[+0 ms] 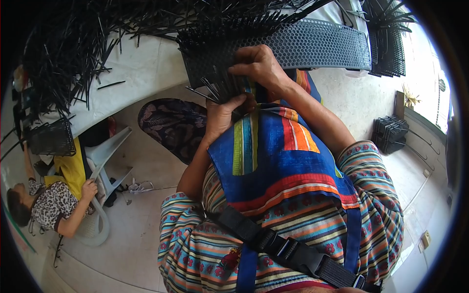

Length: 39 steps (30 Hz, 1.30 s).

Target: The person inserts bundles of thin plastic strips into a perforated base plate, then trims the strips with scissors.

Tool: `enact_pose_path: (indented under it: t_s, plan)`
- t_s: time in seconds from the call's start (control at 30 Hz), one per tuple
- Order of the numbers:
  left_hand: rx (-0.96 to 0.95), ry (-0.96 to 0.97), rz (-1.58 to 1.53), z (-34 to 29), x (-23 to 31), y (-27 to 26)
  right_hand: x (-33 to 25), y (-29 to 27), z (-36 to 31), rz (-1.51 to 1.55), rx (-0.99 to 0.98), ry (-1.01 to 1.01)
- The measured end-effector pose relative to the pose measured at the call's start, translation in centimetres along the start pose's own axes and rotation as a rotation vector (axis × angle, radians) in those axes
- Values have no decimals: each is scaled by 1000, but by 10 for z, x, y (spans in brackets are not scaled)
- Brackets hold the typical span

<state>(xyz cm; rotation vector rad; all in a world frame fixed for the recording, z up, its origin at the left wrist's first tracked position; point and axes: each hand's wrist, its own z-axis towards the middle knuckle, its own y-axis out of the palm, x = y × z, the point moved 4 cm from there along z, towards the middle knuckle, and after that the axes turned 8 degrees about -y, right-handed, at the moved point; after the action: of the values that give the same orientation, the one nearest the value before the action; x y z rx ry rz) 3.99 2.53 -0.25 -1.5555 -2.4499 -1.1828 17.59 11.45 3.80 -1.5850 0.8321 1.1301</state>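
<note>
A bundle of thin black sticks (pixel 213 90) fans out from my left hand (pixel 222 113), whose fingers are closed around it above my lap. My right hand (pixel 260 67) is bent in a pinch in front of a dark perforated panel (pixel 322 44); whatever its fingertips grip is too dark to make out. The panel curves along the table edge, and many black sticks (pixel 229 31) stand up in rows from its left part. Its right part shows bare round holes.
Loose black sticks (pixel 63 53) pile over the white-covered table (pixel 156 61). At the left, another person (pixel 56 205) sits by a grey plastic chair (pixel 102 215). Black mesh pieces (pixel 388 51) stand at the far right, with a dark wire-bound stack (pixel 390 134) on the floor.
</note>
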Motion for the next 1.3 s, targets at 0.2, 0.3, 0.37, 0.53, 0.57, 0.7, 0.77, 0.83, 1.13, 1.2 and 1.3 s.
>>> enact_pose_path:
  t_s: [0.2,0.3,0.37,0.53,0.57,0.7,0.77,0.83,1.13,1.2,1.3]
  plan:
    - [19,27,-54,-18,12,11,3,-7,-10,357,51,178]
    - [38,25,162,-15,10,8,7,-10,-11,351,17,151]
    - [35,307,637,15,-6,-33,14,-2,-13,321,3,186]
    - [33,100,151,28,-28,-28,37,1,-27,243,68,152]
    - [16,141,173,24,-22,-18,39,0,-27,249,69,148]
    - [34,242,178,15,-18,-13,27,0,-29,321,12,172]
    - [56,232,190,13,-20,-14,22,2,-34,393,-12,237]
    - [70,192,181,8,-20,-10,23,0,-36,419,-21,227]
    - [63,175,148,-13,-23,10,21,-7,-50,452,-38,205]
    - [36,127,172,-13,-24,10,21,-8,-53,443,-45,198]
    - [2,70,177,-15,-24,11,21,-7,-55,427,-50,186]
